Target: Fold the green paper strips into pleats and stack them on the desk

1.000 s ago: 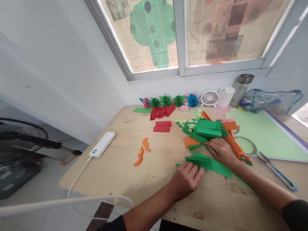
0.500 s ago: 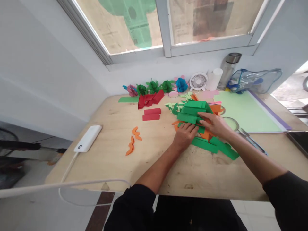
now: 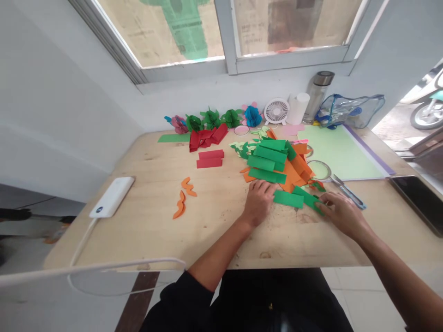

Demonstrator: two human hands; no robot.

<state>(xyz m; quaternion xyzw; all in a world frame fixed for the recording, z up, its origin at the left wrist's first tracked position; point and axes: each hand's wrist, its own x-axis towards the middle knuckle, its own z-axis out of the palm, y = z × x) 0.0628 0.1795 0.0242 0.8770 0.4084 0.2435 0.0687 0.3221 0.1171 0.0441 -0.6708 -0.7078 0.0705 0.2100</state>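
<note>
My left hand (image 3: 259, 198) rests on the table with its fingers loosely bent. Its fingertips lie at the lower edge of a stack of green paper strips (image 3: 266, 157), and its thumb side is beside the left end of a loose green strip (image 3: 288, 198). To the right, my right hand (image 3: 341, 213) is closed with thumb and fingers at the right end of another green strip (image 3: 306, 198), which slants over the first. Orange folded paper (image 3: 298, 168) shows from under the green stack. Light green cutouts (image 3: 238, 147) stick out at the stack's left.
Red strips (image 3: 210, 159), orange cutouts (image 3: 183, 198) and a white power bank (image 3: 113, 197) lie leftward. Paper figures (image 3: 211, 119), a fan (image 3: 277, 111) and a bottle (image 3: 319, 94) line the wall. A tape roll (image 3: 320, 170), utility knife (image 3: 349, 191) and phone (image 3: 420, 198) lie rightward.
My right hand has left the green stack and moved down and right to the loose strip. My left hand has slid down, off the stack. The view has shifted slightly.
</note>
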